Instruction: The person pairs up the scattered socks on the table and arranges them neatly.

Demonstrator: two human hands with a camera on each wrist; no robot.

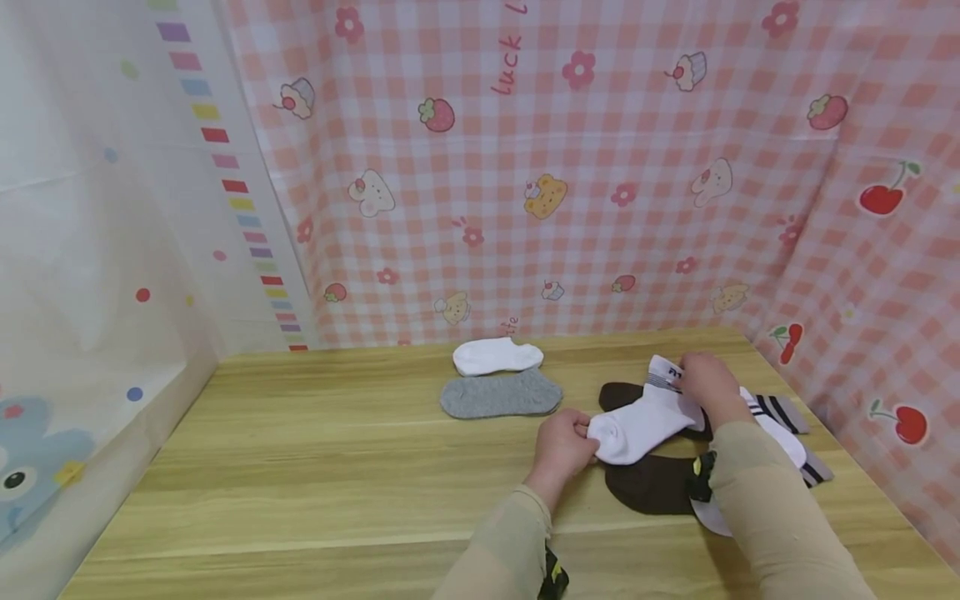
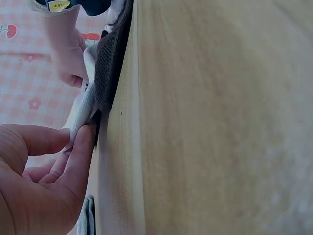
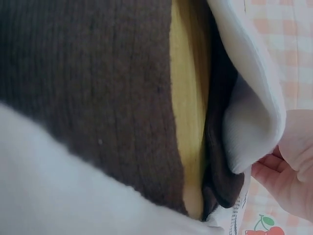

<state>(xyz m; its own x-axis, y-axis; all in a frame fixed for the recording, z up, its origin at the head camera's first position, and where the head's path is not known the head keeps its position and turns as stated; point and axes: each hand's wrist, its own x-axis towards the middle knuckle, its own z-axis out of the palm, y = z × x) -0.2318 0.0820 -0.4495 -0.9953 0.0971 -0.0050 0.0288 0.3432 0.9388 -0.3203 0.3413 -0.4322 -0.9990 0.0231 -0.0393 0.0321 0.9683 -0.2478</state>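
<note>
A white crew sock with dark stripes and lettering at its cuff stretches between both hands. My left hand pinches its toe between thumb and fingers, seen close up in the left wrist view, where the sock's edge is between them. The right hand grips the sock near its cuff; in the right wrist view that hand is partly behind the white fabric. Underneath and in front lie dark brown socks, partly covered by the white sock and the right forearm.
Farther back, left of the hands, a white low-cut sock lies flat behind a grey low-cut sock. More white socks with striped cuffs lie at the right. Pink checked cloth hangs behind the wooden table.
</note>
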